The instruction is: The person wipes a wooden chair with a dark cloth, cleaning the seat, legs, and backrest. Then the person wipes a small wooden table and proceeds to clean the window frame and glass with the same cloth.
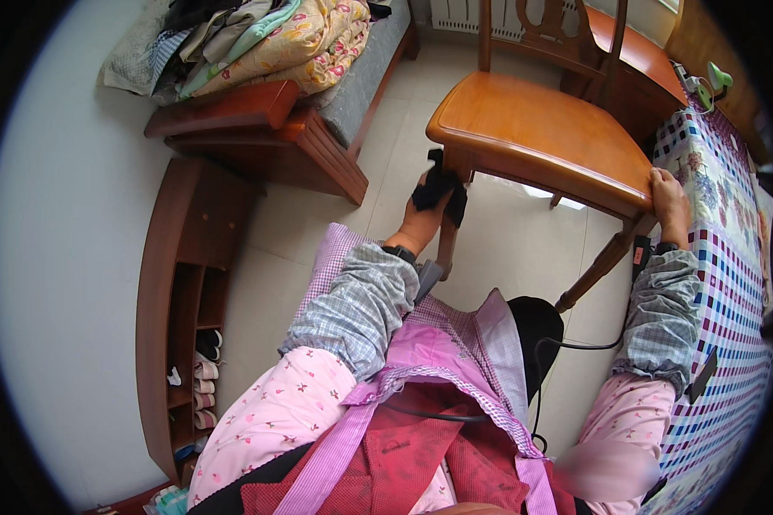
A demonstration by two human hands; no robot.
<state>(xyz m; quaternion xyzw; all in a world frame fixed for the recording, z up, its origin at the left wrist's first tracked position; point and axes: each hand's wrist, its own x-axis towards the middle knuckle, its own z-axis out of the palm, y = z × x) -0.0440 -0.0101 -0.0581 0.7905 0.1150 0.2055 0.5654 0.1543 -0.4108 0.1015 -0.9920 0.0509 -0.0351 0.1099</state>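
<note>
A brown wooden chair with a glossy seat and carved back stands in front of me. My left hand is closed on a black cloth, pressed around the chair's front left leg just under the seat. At the seat's front right corner, my right hand grips the edge, its fingers on top and partly hidden. Checked grey sleeve covers are on both forearms, and a pink-purple apron hangs over my lap.
Left stands a shoe cabinet with several shoes, beyond it a wooden bed frame piled with clothes and a flowered quilt. Right, a table with a checked cloth bears a dark phone-like object. A black cable runs across near my knee.
</note>
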